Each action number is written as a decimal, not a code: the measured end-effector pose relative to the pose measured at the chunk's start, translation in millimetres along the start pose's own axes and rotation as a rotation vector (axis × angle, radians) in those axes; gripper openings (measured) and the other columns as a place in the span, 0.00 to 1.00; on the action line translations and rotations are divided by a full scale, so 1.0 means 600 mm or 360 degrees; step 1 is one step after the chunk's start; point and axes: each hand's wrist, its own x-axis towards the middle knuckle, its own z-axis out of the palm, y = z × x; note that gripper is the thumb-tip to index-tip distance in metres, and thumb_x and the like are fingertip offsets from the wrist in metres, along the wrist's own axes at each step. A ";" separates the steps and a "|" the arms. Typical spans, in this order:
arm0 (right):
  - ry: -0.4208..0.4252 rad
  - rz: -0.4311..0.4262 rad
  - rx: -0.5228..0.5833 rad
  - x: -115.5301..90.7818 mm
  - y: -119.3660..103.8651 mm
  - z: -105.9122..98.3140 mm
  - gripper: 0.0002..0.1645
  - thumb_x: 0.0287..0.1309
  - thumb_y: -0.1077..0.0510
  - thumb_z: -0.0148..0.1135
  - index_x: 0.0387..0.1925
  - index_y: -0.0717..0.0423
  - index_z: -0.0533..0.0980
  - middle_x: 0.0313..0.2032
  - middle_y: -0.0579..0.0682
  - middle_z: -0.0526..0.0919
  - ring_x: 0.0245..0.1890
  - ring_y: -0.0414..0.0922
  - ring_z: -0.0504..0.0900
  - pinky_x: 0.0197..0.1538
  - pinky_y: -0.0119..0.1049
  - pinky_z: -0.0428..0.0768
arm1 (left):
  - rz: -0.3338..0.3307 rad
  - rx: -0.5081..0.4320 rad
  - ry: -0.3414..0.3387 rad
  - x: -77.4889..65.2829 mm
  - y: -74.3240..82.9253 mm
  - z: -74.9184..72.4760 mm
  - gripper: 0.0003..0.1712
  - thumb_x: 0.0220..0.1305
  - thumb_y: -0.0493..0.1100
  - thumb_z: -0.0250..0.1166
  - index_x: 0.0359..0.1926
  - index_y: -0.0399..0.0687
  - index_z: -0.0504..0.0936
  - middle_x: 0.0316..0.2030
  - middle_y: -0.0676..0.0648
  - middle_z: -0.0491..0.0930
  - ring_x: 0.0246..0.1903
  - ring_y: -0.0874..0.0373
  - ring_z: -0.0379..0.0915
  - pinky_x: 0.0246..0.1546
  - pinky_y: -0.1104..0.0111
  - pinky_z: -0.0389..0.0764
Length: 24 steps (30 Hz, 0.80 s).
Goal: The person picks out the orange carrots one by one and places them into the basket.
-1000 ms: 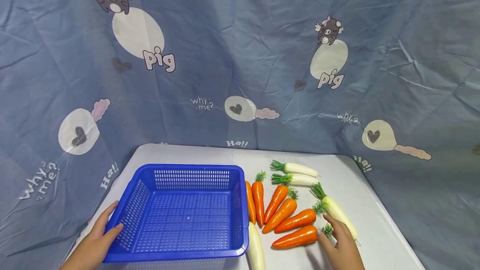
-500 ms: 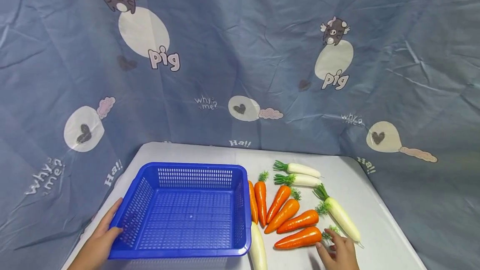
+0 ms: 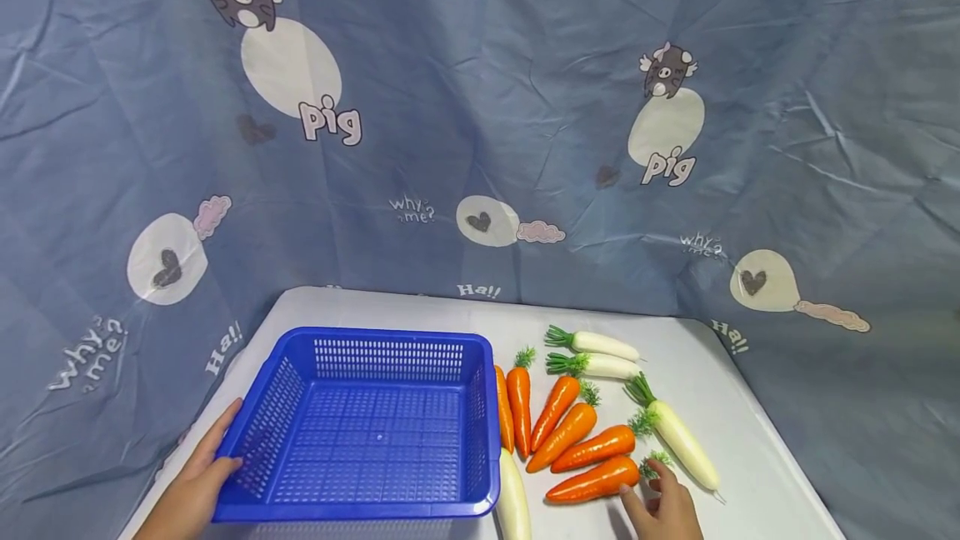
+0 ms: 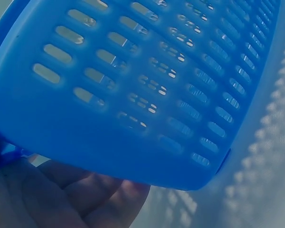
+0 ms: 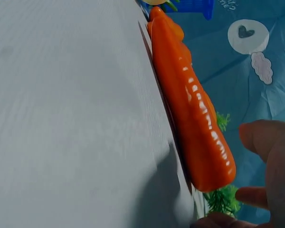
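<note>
A blue plastic basket [image 3: 378, 510] with slotted walls stands left of centre. My left hand [image 3: 191, 473] holds its left side, thumb at the rim; in the left wrist view the fingers [image 4: 107, 199] curl under the basket's edge. The nearest of several orange carrots [image 3: 592, 480] lies on its side with its green top [image 3: 654, 464] to the right. My right hand [image 3: 663, 507] hovers at that top end, thumb and fingers spread, holding nothing. In the right wrist view, a gap shows between the fingers and the carrot body [image 5: 192, 109].
More carrots [image 3: 561, 437] fan out behind the nearest one. Two white radishes [image 3: 603, 346] lie at the back, and another radish [image 3: 686, 444] is to the right. One more white radish [image 3: 513, 494] lies along the basket's right side. A blue patterned cloth [image 3: 480, 107] surrounds the white table [image 3: 772, 490].
My right hand has come slightly nearer and to the left, beside the front carrot's top end. The left hand keeps its hold on the basket. The head view has shifted slightly.
</note>
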 end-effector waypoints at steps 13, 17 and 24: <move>-0.0059 0.0094 0.0109 0.011 -0.021 0.015 0.55 0.63 0.33 0.68 0.70 0.75 0.65 0.57 0.79 0.76 0.51 0.67 0.84 0.50 0.54 0.85 | 0.0040 0.0001 -0.0024 0.002 -0.012 -0.009 0.47 0.79 0.33 0.40 0.83 0.59 0.22 0.81 0.27 0.30 0.57 0.76 0.62 0.45 0.72 0.75; -0.0070 0.0107 0.0113 0.019 -0.028 0.016 0.57 0.61 0.31 0.68 0.70 0.74 0.66 0.58 0.79 0.76 0.52 0.66 0.84 0.51 0.55 0.85 | 0.0030 -0.0076 -0.0025 0.000 -0.011 -0.004 0.47 0.78 0.32 0.38 0.83 0.62 0.22 0.80 0.26 0.30 0.54 0.78 0.65 0.45 0.70 0.76; -0.0030 0.0019 0.0176 0.022 -0.038 0.030 0.51 0.61 0.40 0.74 0.68 0.74 0.68 0.58 0.78 0.78 0.54 0.67 0.85 0.53 0.56 0.84 | -0.0019 -0.0136 -0.0030 -0.001 -0.012 -0.005 0.47 0.78 0.32 0.38 0.83 0.67 0.22 0.81 0.28 0.29 0.53 0.78 0.66 0.44 0.71 0.78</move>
